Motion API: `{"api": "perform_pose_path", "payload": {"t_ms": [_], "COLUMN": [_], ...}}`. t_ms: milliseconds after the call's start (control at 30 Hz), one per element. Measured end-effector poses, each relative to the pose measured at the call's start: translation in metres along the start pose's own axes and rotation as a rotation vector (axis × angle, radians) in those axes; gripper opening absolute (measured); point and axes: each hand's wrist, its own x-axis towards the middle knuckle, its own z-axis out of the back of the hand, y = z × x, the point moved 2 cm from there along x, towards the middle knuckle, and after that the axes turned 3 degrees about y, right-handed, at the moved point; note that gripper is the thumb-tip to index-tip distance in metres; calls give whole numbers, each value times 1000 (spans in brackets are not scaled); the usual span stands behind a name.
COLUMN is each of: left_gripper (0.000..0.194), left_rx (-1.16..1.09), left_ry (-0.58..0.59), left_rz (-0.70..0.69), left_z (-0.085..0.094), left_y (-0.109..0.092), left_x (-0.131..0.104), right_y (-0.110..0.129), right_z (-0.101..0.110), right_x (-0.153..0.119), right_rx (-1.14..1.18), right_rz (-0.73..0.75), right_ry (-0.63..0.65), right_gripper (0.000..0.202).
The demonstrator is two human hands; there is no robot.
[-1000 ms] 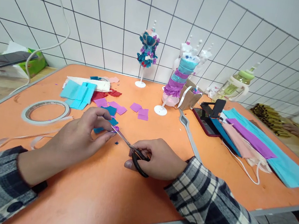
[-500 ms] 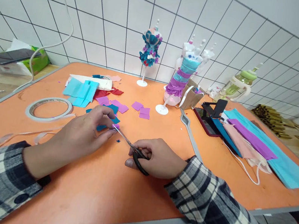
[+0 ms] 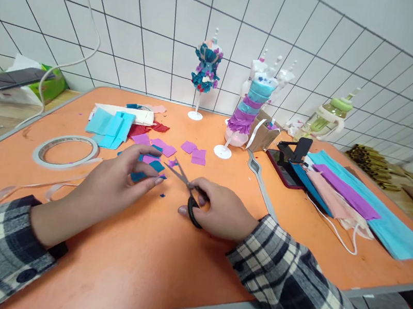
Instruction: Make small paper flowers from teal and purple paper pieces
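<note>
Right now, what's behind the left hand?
Behind the left hand, past its fingers, teal scraps, partly covered, and purple scraps show. Whatever lies directly behind the hand itself is hidden.

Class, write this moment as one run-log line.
right hand: holding black-handled scissors, opened | left hand: near scissors' tips, grip unclear | purple squares: on orange table

Scissors (image 3: 187, 183): qty 1. Left of scissors: tape roll (image 3: 58, 165), qty 1. Right of scissors: bottle (image 3: 325, 118), qty 1. Beyond scissors: separate purple squares (image 3: 199, 157), qty 2; teal-dressed torso model (image 3: 207, 66), qty 1.
</note>
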Motion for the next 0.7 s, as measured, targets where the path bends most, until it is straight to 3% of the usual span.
{"api": "perform_pose_path", "payload": {"t_ms": [100, 233, 433, 567, 700], "left_gripper": [57, 60, 50, 54, 33], "left_rx": [-194, -455, -671, -879, -1051], "left_ry": [9, -4, -80, 39, 125], "left_rz": [125, 231, 251, 277, 331], "left_z": [0, 1, 3, -2, -8], "left_y": [2, 4, 2, 3, 3], "left_x": [5, 8, 4, 2, 0], "right_y": [-11, -20, -12, -18, -31], "right_z": [9, 13, 4, 5, 20], "right_x": [4, 8, 2, 2, 7], "right_rx": [-171, -194, -258, -154, -205], "right_rz": [-63, 12, 196, 87, -116], "right_ry": [-136, -32, 60, 31, -35], "right_gripper": [55, 45, 48, 62, 45]}}
